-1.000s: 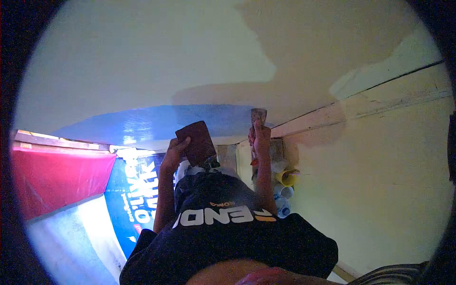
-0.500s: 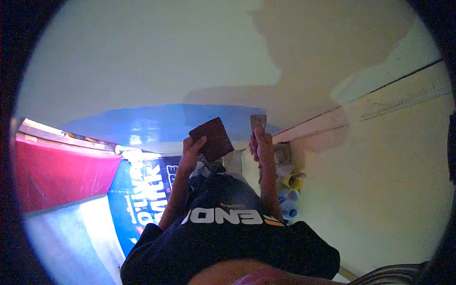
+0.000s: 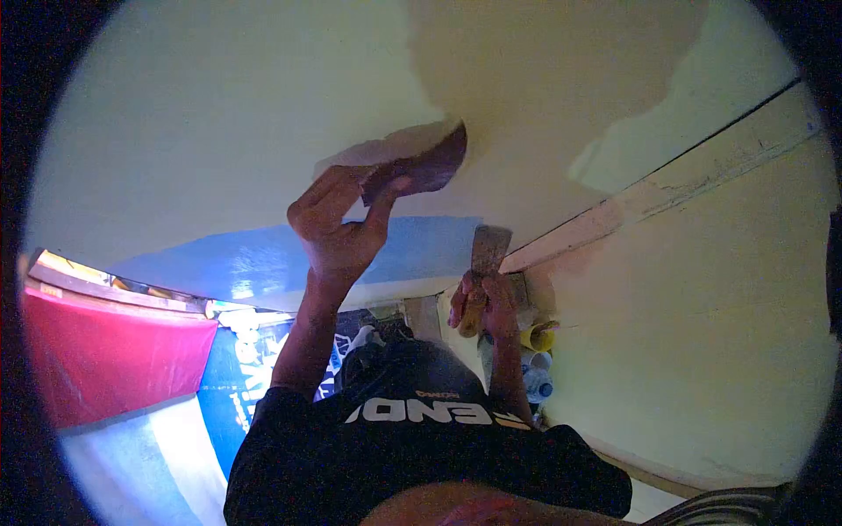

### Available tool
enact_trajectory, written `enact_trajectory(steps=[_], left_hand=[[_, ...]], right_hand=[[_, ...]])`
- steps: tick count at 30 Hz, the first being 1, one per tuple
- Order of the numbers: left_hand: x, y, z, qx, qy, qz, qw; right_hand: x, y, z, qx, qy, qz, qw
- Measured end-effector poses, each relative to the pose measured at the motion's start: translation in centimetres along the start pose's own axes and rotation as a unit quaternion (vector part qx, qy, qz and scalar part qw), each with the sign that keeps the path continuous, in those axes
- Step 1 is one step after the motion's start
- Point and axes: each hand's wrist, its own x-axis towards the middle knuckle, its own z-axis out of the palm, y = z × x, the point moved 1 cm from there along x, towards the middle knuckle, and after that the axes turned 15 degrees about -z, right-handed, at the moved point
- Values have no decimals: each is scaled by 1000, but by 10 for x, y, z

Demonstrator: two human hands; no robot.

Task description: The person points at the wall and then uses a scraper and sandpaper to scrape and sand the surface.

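My left hand [image 3: 338, 223] pinches a dark red-brown sheet of sandpaper [image 3: 417, 167] between thumb and fingers. The sheet is bent, its far end curling upward, and it lies against the pale wall [image 3: 219, 114] above the blue painted band [image 3: 272, 250]. Lower and to the right, my right hand [image 3: 487, 307] is wrapped round the yellowish handle of a putty knife [image 3: 491, 250]. Its flat, stained blade points up, near the right end of the blue band.
A pale ledge [image 3: 570, 235] runs along the corner on the right, beside a cream wall [image 3: 702, 307]. Plastic bottles [image 3: 537, 384] and a yellow container [image 3: 539, 337] stand below my right arm. Red cloth [image 3: 123, 351] and a blue printed banner [image 3: 232, 386] hang at left.
My left hand has moved up and forward, bringing the sandpaper from in front of the blue band onto the wall above it, where it now bends. The putty knife has shifted slightly down and right.
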Motion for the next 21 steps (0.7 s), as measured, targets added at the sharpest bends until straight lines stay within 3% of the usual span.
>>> enact_trajectory(steps=[1,3,5,7,10,13,16,21], left_hand=[[3,-2,-2,14,24,9,1000],[10,-5,-6,45,58,4,997],[14,-4,-8,53,67,0,996],[19,2,-18,40,58,-4,997],[26,10,-31,27,47,4,999],[24,3,-37,-54,48,-53,996],[37,-1,-57,38,117,40,992],[50,-2,-58,27,117,37,992]], right_hand=[[3,-7,11,-8,-14,-22,1000],[23,-11,21,-139,-161,-72,974],[32,-12,36,-145,-197,-64,967],[42,-16,73,-29,-134,2,991],[62,-12,95,-35,-111,-21,993],[69,-5,96,-21,-102,-23,994],[76,3,98,-28,-102,-14,994],[80,8,98,-30,-98,-3,995]])
